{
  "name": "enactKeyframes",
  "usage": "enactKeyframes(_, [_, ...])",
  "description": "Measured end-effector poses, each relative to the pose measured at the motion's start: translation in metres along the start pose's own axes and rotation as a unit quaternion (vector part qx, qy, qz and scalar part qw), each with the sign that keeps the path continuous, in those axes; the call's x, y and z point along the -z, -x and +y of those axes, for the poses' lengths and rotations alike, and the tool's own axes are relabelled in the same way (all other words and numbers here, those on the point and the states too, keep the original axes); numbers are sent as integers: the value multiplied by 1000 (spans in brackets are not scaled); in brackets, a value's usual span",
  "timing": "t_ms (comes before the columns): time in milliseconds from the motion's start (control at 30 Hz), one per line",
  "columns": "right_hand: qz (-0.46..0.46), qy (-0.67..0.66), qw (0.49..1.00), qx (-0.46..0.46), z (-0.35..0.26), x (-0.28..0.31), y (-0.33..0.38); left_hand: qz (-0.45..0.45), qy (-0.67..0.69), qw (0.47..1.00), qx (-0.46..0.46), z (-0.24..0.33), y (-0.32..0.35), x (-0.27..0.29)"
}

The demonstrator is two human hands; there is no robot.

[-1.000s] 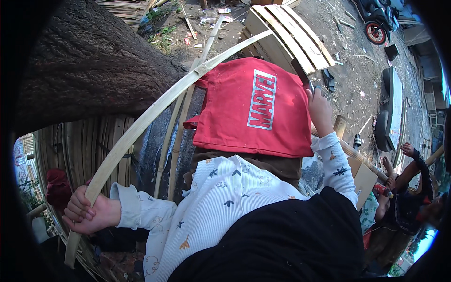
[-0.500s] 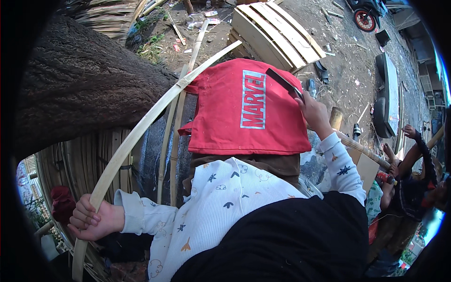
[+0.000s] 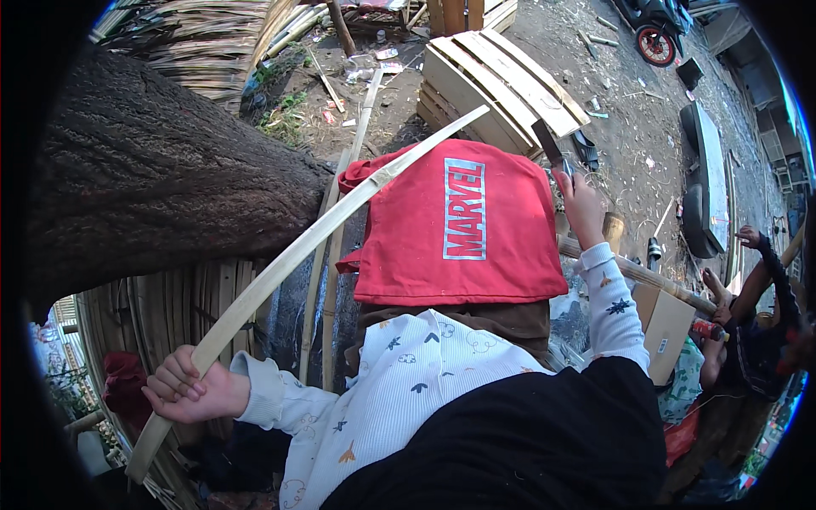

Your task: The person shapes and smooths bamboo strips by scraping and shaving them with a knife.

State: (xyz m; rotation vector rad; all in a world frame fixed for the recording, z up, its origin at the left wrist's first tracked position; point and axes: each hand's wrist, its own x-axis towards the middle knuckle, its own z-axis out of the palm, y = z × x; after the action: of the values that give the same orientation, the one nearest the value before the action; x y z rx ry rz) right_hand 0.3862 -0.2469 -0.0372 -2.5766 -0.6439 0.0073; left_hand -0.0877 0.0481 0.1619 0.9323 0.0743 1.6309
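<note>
white patterned long sleeves, black top

Outdoor bamboo-working yard

Bare dirt littered with shavings, stacked bamboo strips (image 3: 195, 34), a wooden pallet (image 3: 497, 85), a thick tree trunk (image 3: 153, 187) and a parked motorbike (image 3: 650, 30) mark it.

Left fingers (image 3: 183, 387) closed around the long bamboo strip (image 3: 289, 263). The strip runs up and away from them across the red cloth (image 3: 459, 225). Above and beyond them the big tree trunk (image 3: 144, 187) blocks passage. Just behind them stands a stack of split bamboo slats (image 3: 153, 310), little gap between. Right fingers (image 3: 571, 183) closed on a knife (image 3: 548, 146). Ahead of them lies the wooden pallet (image 3: 493, 81), close. To their right is bare ground (image 3: 629, 127), open as far as the grey slab (image 3: 710, 183). Another person (image 3: 756, 340) crouches below and right of them, well apart.
</note>
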Motion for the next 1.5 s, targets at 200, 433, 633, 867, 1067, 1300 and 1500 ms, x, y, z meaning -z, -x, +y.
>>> enactKeyframes(200, [5,-55,998,-13,-32,6,27,11,9,1000,10,-44,-5,-17])
enactKeyframes(433, [-30,-193,980,-39,-66,14,46,41,-4,998,51,-71,10,-47])
enactKeyframes(633, [-72,-401,911,-63,-97,38,41,53,-16,998,39,-76,12,-58])
enactKeyframes(867, [-16,-433,900,-54,-116,31,50,-30,-22,999,40,-46,1,-40])
enactKeyframes(1067, [-8,-463,883,-80,-107,30,51,-32,-34,998,36,-48,-3,-43])
enactKeyframes(1300, [10,-469,873,-136,-82,35,61,-42,-2,998,38,-45,-4,-34])
enactKeyframes(1500, [43,-523,827,-201,-75,35,70,-42,1,998,45,-48,-5,-36])
